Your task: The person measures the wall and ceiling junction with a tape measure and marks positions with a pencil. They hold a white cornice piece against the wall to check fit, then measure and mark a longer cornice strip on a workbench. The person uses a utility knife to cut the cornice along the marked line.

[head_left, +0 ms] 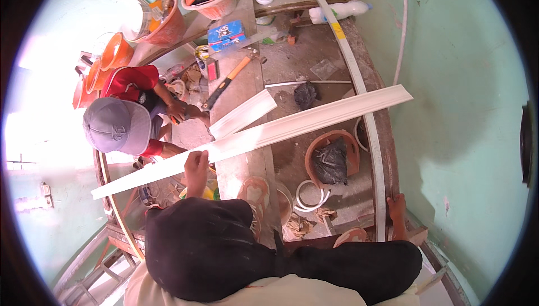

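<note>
A long white moulding strip (314,116) with a ridged profile slants across the view, its right end higher, passing over a plank and a long metal straightedge (377,165). My left hand (196,170) is closed on its lower edge, left of the middle. At the right, my right hand (397,213) has its fingers bent over the edge of a wooden beam (394,177), beside the straightedge; part of the hand is hard to make out. A shorter white moulding piece (244,114) lies on the plank (241,163), just beyond the long strip.
A person in a grey cap (117,125) and red shirt crouches at the left. A hammer (233,78), blue box (226,35), bottles (339,11) and tool buckets (210,3) are farther off. Below the frame are a tub with a black bag (330,161) and coiled white tubing (306,196).
</note>
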### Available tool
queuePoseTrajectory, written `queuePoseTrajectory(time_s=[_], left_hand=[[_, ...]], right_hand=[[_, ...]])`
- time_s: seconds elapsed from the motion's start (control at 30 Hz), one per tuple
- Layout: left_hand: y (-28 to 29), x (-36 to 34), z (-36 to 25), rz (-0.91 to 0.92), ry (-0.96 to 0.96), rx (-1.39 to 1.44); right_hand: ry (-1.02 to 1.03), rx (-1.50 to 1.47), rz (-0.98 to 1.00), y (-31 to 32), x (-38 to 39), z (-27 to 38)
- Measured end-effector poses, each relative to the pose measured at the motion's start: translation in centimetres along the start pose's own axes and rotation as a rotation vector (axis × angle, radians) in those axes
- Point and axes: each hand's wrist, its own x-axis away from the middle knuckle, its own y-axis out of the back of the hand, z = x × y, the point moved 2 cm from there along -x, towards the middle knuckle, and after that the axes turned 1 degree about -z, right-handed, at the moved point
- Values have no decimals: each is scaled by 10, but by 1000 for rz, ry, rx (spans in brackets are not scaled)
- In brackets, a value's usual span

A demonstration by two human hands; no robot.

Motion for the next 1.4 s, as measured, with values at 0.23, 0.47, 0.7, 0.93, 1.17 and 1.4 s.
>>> queuePoseTrajectory(time_s=[0.23,0.47,0.7,0.93,1.17,1.4], left_hand=[[-48,-72,-84,265,-347,-44],[-76,-62,-88,404,-245,-54],[-80,-13,-89,437,-409,-129],[-82,66,-89,730,-422,-147],[-83,102,-102,885,-577,-185],[-80,102,-100,857,-564,-149]], right_hand=[[57,-48,12,-15,-26,-5],[2,-34,-39,-1,-7,23],[66,-168,-218,-2,-6,-2],[109,-58,-143,15,-6,25],[90,-39,-96,29,5,57],[112,-76,-114,32,6,65]])
